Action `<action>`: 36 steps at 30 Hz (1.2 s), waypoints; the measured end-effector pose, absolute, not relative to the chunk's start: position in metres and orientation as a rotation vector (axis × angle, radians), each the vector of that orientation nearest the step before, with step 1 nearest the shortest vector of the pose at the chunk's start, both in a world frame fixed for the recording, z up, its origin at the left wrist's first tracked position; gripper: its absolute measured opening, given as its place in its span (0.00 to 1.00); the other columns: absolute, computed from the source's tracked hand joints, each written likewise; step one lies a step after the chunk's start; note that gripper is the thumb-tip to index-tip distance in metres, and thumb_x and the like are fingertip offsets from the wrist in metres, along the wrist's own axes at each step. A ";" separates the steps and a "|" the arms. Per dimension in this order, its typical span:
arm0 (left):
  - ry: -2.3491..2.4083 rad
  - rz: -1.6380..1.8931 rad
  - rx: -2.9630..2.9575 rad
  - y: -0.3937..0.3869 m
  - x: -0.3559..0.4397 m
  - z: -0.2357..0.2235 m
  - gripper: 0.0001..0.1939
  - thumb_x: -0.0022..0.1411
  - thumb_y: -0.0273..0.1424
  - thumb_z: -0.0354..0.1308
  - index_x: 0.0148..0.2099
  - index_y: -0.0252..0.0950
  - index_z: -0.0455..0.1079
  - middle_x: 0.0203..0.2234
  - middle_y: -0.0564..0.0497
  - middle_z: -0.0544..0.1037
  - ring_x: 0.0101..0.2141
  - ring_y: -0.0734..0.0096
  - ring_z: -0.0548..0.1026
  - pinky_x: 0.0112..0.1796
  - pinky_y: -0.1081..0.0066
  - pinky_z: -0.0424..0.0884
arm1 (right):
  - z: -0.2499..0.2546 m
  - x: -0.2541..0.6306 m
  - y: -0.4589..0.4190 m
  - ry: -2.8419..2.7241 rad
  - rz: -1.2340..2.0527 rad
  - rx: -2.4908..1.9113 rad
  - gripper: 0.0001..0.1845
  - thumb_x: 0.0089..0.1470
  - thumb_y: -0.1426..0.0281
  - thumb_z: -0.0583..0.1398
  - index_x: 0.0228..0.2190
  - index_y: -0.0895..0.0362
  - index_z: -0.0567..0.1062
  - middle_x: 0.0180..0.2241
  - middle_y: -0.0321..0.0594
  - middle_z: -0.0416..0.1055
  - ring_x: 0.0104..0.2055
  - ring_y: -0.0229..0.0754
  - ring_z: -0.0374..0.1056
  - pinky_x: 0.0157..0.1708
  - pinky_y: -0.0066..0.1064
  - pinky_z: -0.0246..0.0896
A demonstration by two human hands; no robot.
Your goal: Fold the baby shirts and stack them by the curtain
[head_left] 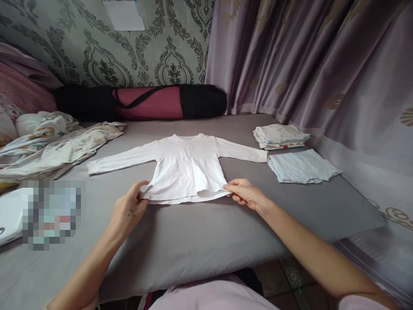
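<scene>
Pinching the near hem at both corners, your left hand (130, 206) and right hand (245, 193) hold the white shirt (185, 172), which lies on the grey sheet (193, 237), sleeves spread wide. Watch that lifted ripple by your right fingers: pull unevenly and the hem could skew or crease. Over on the right, the cuff meets the pale blue folded cloth (303, 167), so a sideways swing might nudge it, with the folded stack (280, 135) just behind. Farther out, there's the long black-and-pink bag (164, 106); its contents can't be told.
</scene>
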State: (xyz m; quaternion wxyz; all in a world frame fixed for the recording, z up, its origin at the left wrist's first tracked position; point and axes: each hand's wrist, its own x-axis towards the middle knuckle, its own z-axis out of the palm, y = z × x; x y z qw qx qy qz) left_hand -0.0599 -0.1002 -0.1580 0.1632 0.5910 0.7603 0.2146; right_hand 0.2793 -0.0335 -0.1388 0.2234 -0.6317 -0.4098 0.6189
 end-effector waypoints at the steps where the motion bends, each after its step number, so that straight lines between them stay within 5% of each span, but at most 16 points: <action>1: 2.170 0.583 1.731 -0.102 -0.067 -0.159 0.24 0.56 0.39 0.48 0.55 0.45 0.66 0.25 0.55 0.71 0.24 0.69 0.68 0.29 0.72 0.62 | -0.137 0.282 -0.033 -1.181 1.653 -1.769 0.08 0.57 0.74 0.60 0.26 0.58 0.68 0.18 0.30 0.69 0.12 0.24 0.49 0.10 0.18 0.35; 5: 2.098 0.481 1.993 -0.106 -0.092 -0.172 0.24 0.61 0.41 0.47 0.58 0.45 0.65 0.32 0.50 0.74 0.31 0.63 0.73 0.32 0.70 0.66 | -0.139 0.288 -0.035 -1.416 1.450 -1.920 0.05 0.51 0.74 0.61 0.28 0.56 0.68 0.17 0.28 0.68 0.13 0.26 0.48 0.13 0.21 0.36; 10: 1.832 0.492 2.261 -0.108 -0.099 -0.183 0.21 0.64 0.35 0.44 0.55 0.45 0.69 0.49 0.44 0.74 0.48 0.57 0.73 0.44 0.66 0.71 | -0.148 0.290 -0.040 -1.807 1.165 -1.938 0.10 0.49 0.71 0.60 0.36 0.54 0.68 0.20 0.29 0.72 0.19 0.33 0.60 0.21 0.24 0.48; 22: 1.596 0.200 2.450 -0.107 -0.117 -0.177 0.20 0.68 0.28 0.40 0.51 0.42 0.72 0.45 0.47 0.74 0.41 0.65 0.75 0.36 0.71 0.71 | -0.127 0.292 -0.047 -2.531 0.600 -2.020 0.11 0.61 0.68 0.53 0.43 0.53 0.71 0.32 0.39 0.73 0.32 0.43 0.68 0.29 0.30 0.47; 26: 1.625 0.177 2.547 -0.107 -0.094 -0.162 0.20 0.64 0.22 0.42 0.51 0.40 0.70 0.49 0.44 0.72 0.46 0.61 0.72 0.44 0.64 0.71 | -0.125 0.280 -0.051 -2.658 0.245 -1.850 0.08 0.62 0.71 0.54 0.38 0.55 0.73 0.38 0.44 0.73 0.40 0.47 0.70 0.34 0.33 0.54; 31: 1.482 0.189 2.601 -0.100 -0.062 -0.153 0.25 0.61 0.18 0.44 0.57 0.40 0.65 0.49 0.44 0.72 0.48 0.61 0.70 0.46 0.64 0.70 | -0.136 0.256 -0.054 -2.718 0.424 -1.176 0.06 0.63 0.72 0.57 0.41 0.54 0.73 0.41 0.41 0.71 0.46 0.45 0.67 0.45 0.33 0.61; 36: 1.498 0.162 2.561 -0.101 -0.058 -0.156 0.21 0.62 0.18 0.45 0.53 0.40 0.67 0.44 0.45 0.72 0.44 0.63 0.71 0.43 0.68 0.71 | -0.151 0.256 -0.050 -2.787 0.400 -0.993 0.08 0.66 0.72 0.53 0.39 0.55 0.73 0.39 0.42 0.69 0.43 0.45 0.66 0.44 0.35 0.63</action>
